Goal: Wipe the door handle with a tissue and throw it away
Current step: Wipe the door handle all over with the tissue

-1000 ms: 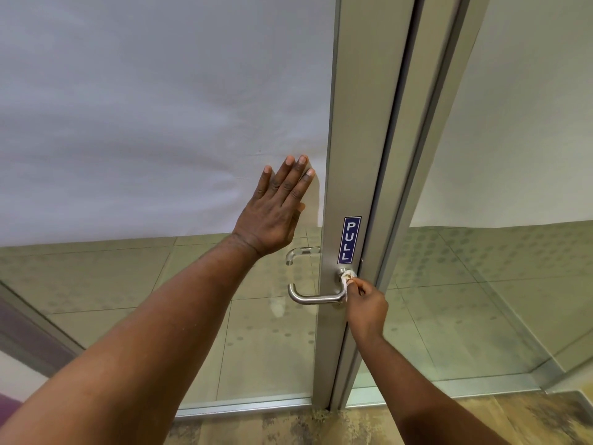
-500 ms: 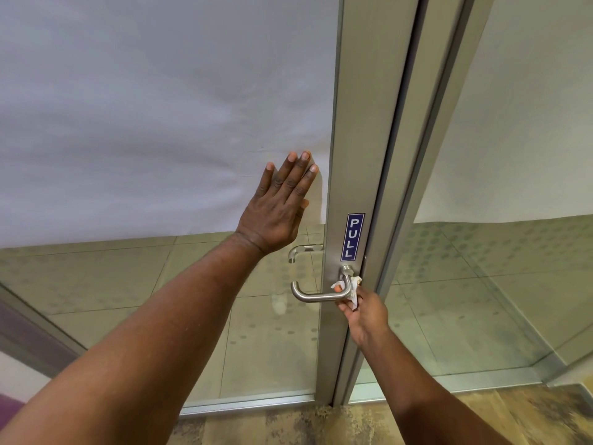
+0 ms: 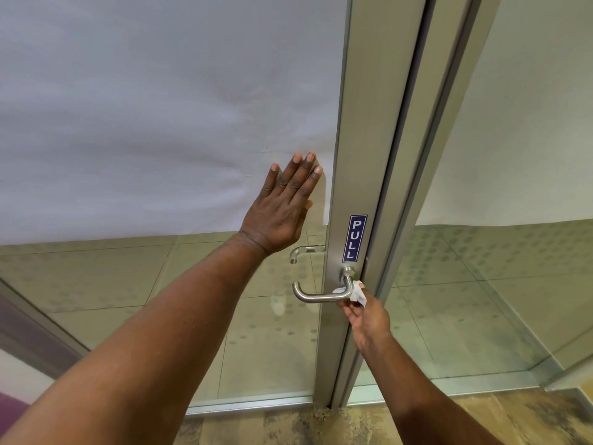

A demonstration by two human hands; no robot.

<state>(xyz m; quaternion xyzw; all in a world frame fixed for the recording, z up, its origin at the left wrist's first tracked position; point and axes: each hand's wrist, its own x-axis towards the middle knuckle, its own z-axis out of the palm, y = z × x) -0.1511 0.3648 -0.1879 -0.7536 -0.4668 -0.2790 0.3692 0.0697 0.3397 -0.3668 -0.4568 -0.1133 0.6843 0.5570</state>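
A brushed steel lever handle [image 3: 316,296] juts left from the metal door stile [image 3: 359,175], under a blue PULL sticker [image 3: 354,238]. My right hand [image 3: 367,319] grips a small crumpled white tissue [image 3: 356,292] and presses it against the bend of the handle, close to the stile, from below and to the right. My left hand [image 3: 282,208] lies flat, fingers spread, on the frosted glass panel [image 3: 160,107] just above and left of the handle.
A second handle [image 3: 303,251] shows through the clear lower glass on the far side. The door frame [image 3: 426,175] and a fixed glass panel [image 3: 513,155] stand to the right. Tiled floor lies beyond the glass; patterned carpet [image 3: 481,419] is underfoot.
My right hand has slid with the tissue from the top of the handle's base down to under its bend. My left hand stays pressed on the glass.
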